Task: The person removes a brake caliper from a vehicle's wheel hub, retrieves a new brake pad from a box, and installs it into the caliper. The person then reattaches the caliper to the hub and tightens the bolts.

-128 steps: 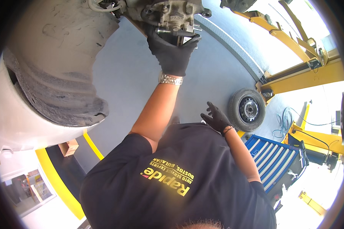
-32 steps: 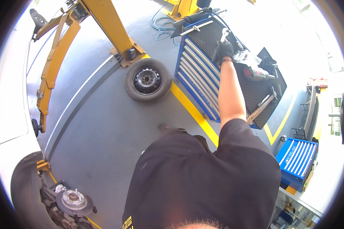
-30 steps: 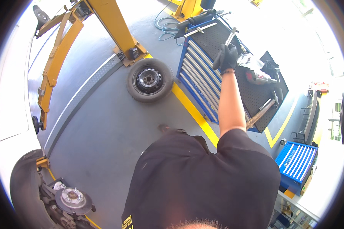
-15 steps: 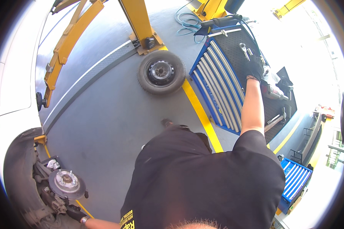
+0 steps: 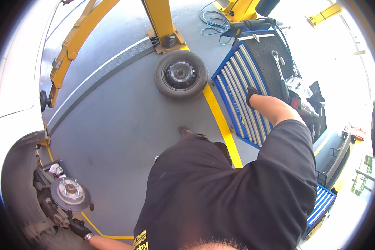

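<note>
Wheel [image 5: 181, 74] is lying off at twelve o'clock, brake disc [image 5: 70, 194] bared. Left hand [image 5: 79, 228] is gripping the caliper area; right hand [image 5: 251, 94], fingers' state untellable, is reaching over the tool cart [image 5: 241, 83].

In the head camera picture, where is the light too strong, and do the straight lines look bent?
Head view: the right side past the blue tool cabinet is washed out by glare; the yellow lift arm and yellow floor line bow toward the rim; the brake disc sits in the wheel arch's shade.
</note>
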### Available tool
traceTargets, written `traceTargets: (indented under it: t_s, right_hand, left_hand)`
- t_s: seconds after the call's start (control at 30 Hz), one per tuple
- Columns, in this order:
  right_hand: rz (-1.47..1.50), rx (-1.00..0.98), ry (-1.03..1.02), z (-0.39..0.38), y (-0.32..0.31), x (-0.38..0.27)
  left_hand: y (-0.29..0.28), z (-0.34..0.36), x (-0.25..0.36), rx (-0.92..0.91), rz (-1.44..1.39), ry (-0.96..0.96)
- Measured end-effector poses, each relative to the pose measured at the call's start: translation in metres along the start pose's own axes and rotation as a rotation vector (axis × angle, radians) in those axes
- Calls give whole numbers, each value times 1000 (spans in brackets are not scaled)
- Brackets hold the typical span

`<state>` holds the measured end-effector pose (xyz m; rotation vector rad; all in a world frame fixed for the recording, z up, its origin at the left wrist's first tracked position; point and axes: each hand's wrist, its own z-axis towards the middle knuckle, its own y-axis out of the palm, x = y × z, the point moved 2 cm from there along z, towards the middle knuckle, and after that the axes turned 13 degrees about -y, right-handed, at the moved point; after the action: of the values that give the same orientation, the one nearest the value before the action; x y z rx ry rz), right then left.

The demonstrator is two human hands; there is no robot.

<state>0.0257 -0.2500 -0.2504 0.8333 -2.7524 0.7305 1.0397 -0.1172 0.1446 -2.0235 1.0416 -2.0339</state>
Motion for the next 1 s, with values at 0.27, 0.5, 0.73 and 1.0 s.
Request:
traceTargets:
  t_s: [0.27, 0.5, 0.73, 1.0]
  right_hand:
    - [-160, 199, -500, -56, -103, -60]
    - [289, 1354, -360, -75, -161, -72]
    - [688, 1060, 160, -6, -182, 4]
    - [623, 677, 17, 38, -212, 35]
  left_hand:
    - [-11, 22, -12, -87, -127, -104]
    - [-5, 13, -10, -40, -82, -29]
    - [1, 3, -12, -21, -180, -43]
    - [1, 4, -20, 63, -202, -1]
